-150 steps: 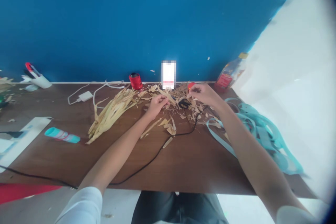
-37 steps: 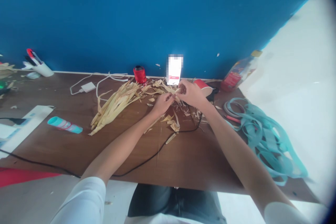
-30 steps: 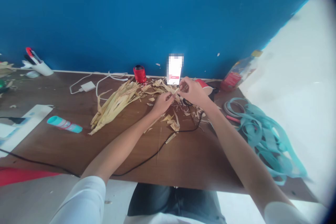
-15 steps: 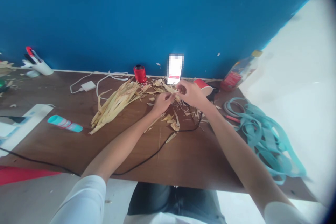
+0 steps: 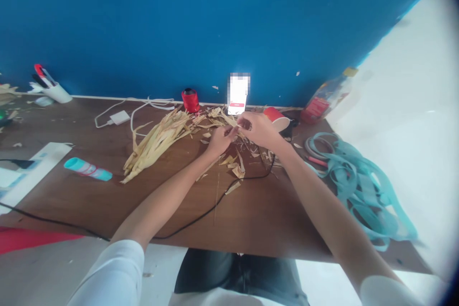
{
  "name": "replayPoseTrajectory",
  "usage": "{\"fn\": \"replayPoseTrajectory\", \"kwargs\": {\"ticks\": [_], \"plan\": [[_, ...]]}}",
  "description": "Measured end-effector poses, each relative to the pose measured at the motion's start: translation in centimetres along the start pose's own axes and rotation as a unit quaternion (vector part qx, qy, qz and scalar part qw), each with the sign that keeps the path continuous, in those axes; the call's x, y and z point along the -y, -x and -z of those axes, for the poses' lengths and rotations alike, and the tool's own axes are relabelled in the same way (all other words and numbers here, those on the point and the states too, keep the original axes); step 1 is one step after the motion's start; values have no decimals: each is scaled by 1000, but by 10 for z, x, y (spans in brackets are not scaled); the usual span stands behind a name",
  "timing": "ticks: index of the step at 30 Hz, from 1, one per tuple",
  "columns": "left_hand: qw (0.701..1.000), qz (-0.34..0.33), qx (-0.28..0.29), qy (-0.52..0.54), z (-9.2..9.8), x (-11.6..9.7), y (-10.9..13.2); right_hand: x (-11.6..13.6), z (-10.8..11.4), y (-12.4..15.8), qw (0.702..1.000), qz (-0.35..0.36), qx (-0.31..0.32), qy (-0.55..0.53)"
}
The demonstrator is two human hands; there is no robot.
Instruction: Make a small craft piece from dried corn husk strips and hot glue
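Right hand (image 5: 258,130) curled over, its thumb and forefinger pressed together in a pinch on a thin pale strip (image 5: 236,125) of dried plant fibre. Left hand (image 5: 221,141) was just beside it, with its fingers bent inward and its fingertips almost meeting the right hand's; whether they pinched the same strip was too small to tell. Both hands hovered over loose fibres and scraps on a brown wooden tabletop (image 5: 251,220), and the strip lay between them, a little to the right of the long bundle of dried strips (image 5: 158,146).

That bundle was the landmark for the rest. Small broken scraps (image 5: 233,172) were scattered to its right, below the hands. Beyond it, against the foot of a blue wall (image 5: 179,24), stood a red spool of thread (image 5: 190,100), and further right a white phone (image 5: 237,93), blurred, leaned upright. Further right again lay a red-and-white paper cup (image 5: 276,120) on its side, then a plastic bottle (image 5: 326,98) with a yellow cap. A heap of teal ribbon (image 5: 362,186) lay well to the bundle's right. A white charger (image 5: 120,117) with its cable sat just beyond the bundle, and a teal tube (image 5: 88,169) lay to its left. A black cable (image 5: 215,205) ran across the table in front of it.
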State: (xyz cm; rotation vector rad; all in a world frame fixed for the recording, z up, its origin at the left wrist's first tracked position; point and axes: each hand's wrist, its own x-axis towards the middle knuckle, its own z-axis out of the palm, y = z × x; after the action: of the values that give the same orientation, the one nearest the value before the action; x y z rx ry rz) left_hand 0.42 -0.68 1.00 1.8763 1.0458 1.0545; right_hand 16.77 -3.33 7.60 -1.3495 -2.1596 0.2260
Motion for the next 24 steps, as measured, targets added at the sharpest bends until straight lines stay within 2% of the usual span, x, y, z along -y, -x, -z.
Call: {"fn": "replayPoseTrajectory", "kwargs": {"ticks": [10, 16, 21, 24], "plan": [[1000, -9, -4, -5, 0, 4, 0, 1, -1, 0, 999, -17, -12, -37], [1000, 5, 1, -3, 0, 4, 0, 4, 2, 2, 998, -3, 5, -62], [1000, -10, 9, 10, 0, 4, 0, 2, 7, 1, 999, 29, 1, -18], [999, -13, 27, 18, -1, 2, 1, -3, 8, 0, 998, 50, 21, 23]]}}
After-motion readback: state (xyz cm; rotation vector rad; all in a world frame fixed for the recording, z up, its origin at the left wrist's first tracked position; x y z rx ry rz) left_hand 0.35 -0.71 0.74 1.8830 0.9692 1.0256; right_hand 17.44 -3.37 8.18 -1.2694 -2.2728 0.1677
